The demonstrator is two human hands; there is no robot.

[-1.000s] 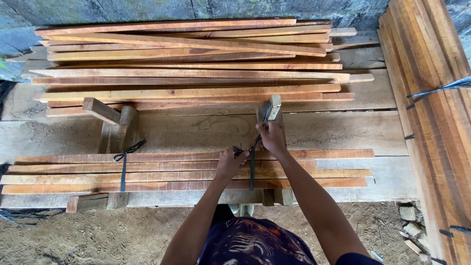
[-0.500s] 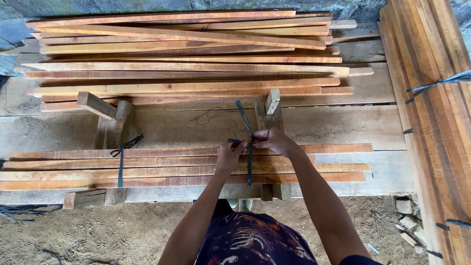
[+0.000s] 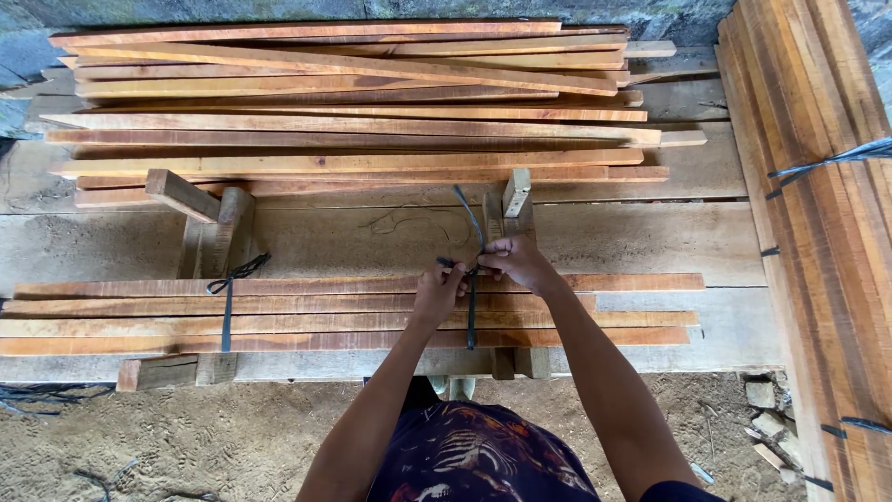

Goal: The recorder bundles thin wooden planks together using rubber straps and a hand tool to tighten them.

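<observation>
My left hand [image 3: 437,290] and right hand [image 3: 517,262] both pinch dark strap [image 3: 471,311] wrapped round near bundle of wooden slats [image 3: 353,314]; strap end sticks up far; second tied strap [image 3: 227,307] left; loose slat pile [image 3: 353,102] far.

A strapped bundle of slats [image 3: 279,314] lies across two wooden supports [image 3: 216,244], loose slats [image 3: 353,112] behind it.

A rough grey stone wall [image 3: 279,7] runs along the far edge. Near, the floor [image 3: 186,446] is trampled sandy earth, with broken stone rubble [image 3: 767,428] at the right. Soft, even daylight falls without hard shadows.
</observation>
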